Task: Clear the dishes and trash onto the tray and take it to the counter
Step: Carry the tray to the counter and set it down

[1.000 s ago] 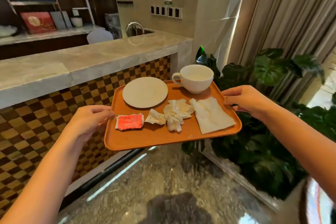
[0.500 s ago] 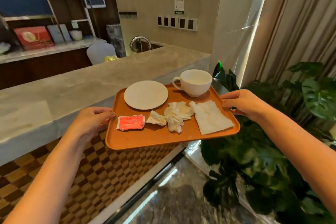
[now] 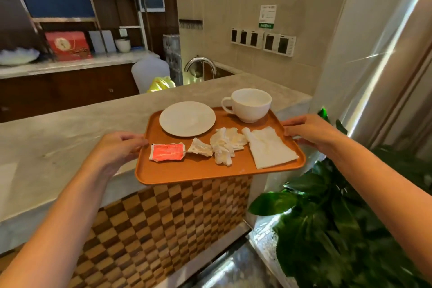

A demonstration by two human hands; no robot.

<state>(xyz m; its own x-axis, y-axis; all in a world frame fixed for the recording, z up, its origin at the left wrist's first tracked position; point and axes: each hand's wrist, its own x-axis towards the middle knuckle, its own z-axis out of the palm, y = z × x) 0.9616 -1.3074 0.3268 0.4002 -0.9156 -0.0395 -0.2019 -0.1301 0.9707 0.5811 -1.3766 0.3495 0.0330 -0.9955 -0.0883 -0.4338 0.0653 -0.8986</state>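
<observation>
Left hand and right hand each in closed grip on short edges of orange plastic tray, held above grey marble tabletop edge. White ceramic cup at far right corner; tilt risks sliding, tipping.

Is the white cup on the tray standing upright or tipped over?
Upright. The cup stands on its base at the far right of the tray, round mouth facing up, handle pointing left.
</observation>
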